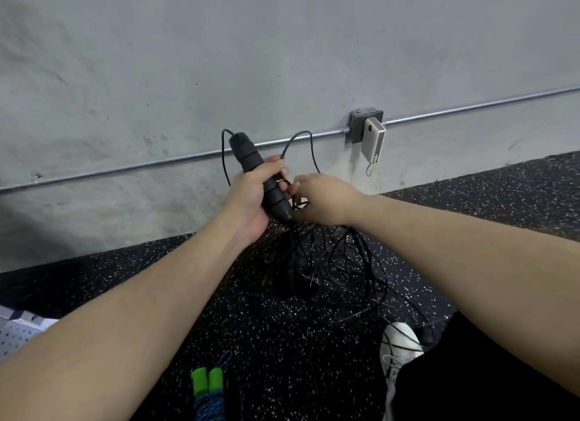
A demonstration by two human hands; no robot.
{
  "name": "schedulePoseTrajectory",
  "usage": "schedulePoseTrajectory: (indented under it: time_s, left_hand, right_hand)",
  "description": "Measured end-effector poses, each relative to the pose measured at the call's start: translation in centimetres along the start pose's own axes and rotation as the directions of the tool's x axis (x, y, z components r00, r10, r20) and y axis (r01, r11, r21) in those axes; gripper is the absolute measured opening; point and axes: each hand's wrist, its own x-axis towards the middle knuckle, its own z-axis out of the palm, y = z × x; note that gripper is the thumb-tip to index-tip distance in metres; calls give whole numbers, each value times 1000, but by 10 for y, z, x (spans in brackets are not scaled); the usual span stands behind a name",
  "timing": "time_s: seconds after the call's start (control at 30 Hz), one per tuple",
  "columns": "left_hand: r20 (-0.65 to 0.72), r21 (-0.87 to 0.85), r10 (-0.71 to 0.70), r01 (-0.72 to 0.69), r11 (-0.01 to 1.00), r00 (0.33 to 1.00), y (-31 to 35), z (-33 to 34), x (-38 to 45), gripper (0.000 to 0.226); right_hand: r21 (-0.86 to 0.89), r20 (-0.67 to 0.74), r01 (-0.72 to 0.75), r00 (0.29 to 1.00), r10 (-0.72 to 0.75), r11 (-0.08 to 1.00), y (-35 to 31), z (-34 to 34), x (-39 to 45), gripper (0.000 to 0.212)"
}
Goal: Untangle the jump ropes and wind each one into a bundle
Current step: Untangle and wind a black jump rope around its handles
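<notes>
Left hand (pixel 248 194) is wrapped around a black ribbed jump rope handle (pixel 262 177), holding it tilted with the top end pointing toward the upper left of the frame. Right hand (pixel 326 201) sits just beside it, fingertips curled in and pinching at the thin black cord (pixel 310 150) right where it bunches next to the handle's lower end. Can't tell exactly which strand it's got, it's too tight in there.

If I were doing it, I'd keep that handle steady and follow one strand out from it instead of yanking, since pulling probably just tightens the knot. Feed loops through slowly, then start winding once it runs free.

The cord arcs up above both hands against the grey wall, and the rest hangs down into a messy tangle (pixel 332 270) on the speckled black floor (pixel 266 326), directly below the hands, middle of the frame. Some strands trail toward a white sneaker (pixel 397 342) at lower right.

Bottom centre there's another rope with green handles (pixel 207 381) and blue cord, already looking bundled, well apart from the hands.
</notes>
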Motion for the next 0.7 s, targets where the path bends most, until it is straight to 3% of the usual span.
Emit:
schedulePoseTrajectory:
  time_s: [0.1, 0.2, 0.27, 0.33, 0.4, 0.47, 0.57, 0.7]
  left_hand:
    - [3, -21, 4, -4, 1000, 1000, 2, -1, 0, 10]
    - [-71, -39, 27, -30, 999, 997, 4, -11, 2, 8]
    - [-121, -4, 27, -28, 1000, 992, -4, -18, 3, 11]
    - [-170, 180, 53, -22, 983, 984, -19, -27, 2, 14]
    - [-143, 497, 106, -21, 868, 984, -37, -33, -2, 15]
    - [-59, 735, 122, -39, 677, 991, -51, -35, -5, 16]
    - [84, 852, 125, -136, 505, 989, -65, -35, -7, 17]
    - [131, 916, 200, -196, 350, 971, -71, -32, -10, 20]
  right_hand:
    - [-205, -12, 45, 999, -49, 978, -3, -6, 5, 43]
    - [-349, 36, 15, 999, -3, 937, 0, -10, 6, 52]
    - [-306, 72, -31, 996, 56, 951, -1, -8, 4, 51]
    - [-91, 126, -106, 985, 117, 990, -3, -6, 1, 46]
    - [91, 119, -154, 982, 143, 984, 1, -7, -3, 43]
    - [211, 76, -196, 980, 183, 958, 5, -11, -8, 40]
    - [347, 56, -239, 971, 234, 907, 6, -14, -11, 41]
    - [425, 98, -247, 969, 227, 871, 9, -16, -15, 49]
